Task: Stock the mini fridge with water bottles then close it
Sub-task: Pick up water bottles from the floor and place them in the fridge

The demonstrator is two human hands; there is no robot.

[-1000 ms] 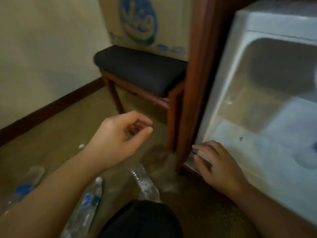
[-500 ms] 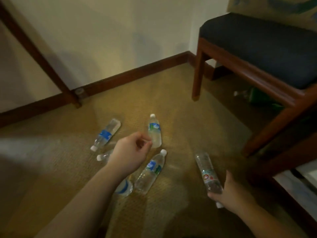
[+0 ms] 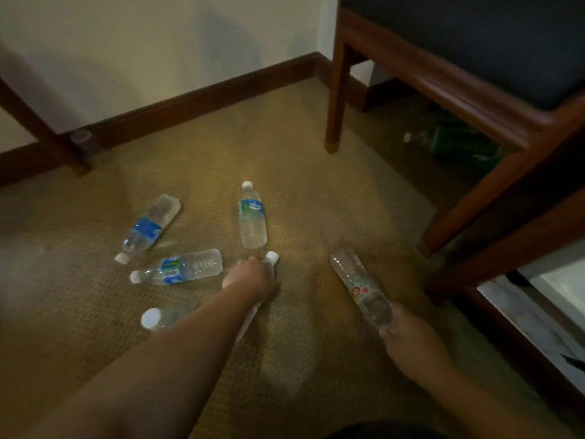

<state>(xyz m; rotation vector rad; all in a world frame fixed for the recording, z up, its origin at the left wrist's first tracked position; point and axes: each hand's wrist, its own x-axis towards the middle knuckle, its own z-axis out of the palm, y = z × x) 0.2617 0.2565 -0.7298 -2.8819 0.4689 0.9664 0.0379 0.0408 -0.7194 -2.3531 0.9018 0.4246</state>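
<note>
Down on the carpet (image 3: pixel 316 172) we go, and both hands are busy. The left hand (image 3: pixel 253 282) is planted on a bottle lying flat, fingers curled over its neck end, and the white cap (image 3: pixel 271 256) pokes out just past the knuckles. Most of that bottle is hidden under the wrist and forearm, so how firmly it is gripped is hard to judge, but the hand is closed over it.

Over on the other side, the right hand (image 3: pixel 408 340) is wrapped around the cap end of a red-labelled bottle (image 3: pixel 359 286), whose clear base points away toward the chair (image 3: pixel 474 90).

Four more bottles lie loose on the carpet. An upper-left bottle (image 3: pixel 148 229) with a blue label lies tilted, cap toward the camera. A middle bottle (image 3: pixel 252 217) lies with its cap toward the wall, just beyond the left hand. A lower-left bottle (image 3: pixel 180 267) lies nearly crosswise, cap to the left, its base just beside the left hand. A nearest bottle (image 3: pixel 158 317) peeks out from under the left forearm, cap showing.

A pale corner of the mini fridge (image 3: pixel 563 280) sits at the right edge, well apart from the bottles.
</note>
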